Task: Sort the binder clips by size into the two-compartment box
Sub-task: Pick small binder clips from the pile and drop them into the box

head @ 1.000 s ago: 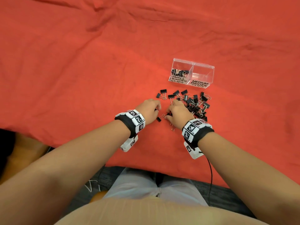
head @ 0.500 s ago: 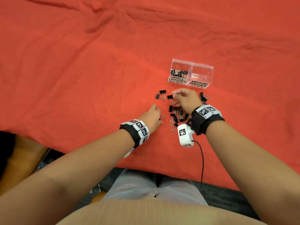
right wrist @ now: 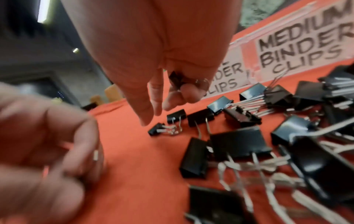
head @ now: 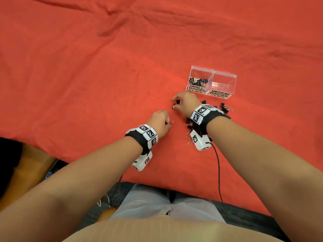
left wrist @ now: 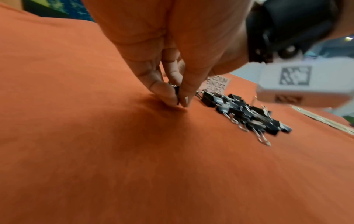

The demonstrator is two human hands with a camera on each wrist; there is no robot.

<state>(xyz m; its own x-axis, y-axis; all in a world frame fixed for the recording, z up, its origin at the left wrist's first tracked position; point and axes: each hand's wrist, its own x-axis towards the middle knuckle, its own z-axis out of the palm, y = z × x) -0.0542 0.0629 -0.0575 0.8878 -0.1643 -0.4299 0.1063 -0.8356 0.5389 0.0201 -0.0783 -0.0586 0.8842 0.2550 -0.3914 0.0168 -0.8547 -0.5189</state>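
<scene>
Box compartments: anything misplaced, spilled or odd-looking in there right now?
Nothing stands out. The clear box sits upright on the red cloth; its "small" side holds a few small clips, its "medium" side looks bare. The unsorted pile lies loose in front of the box.

Your box (head: 212, 74) sits behind the loose clips (left wrist: 247, 115), small clips (head: 198, 81) in its left compartment; your right hand (head: 187, 103) is over the pile's left edge, left hand (head: 158, 122) nearer you

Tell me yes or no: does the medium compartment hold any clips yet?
No: in the head view the medium compartment is bare clear plastic, while black clips lie only in the small compartment.
</scene>
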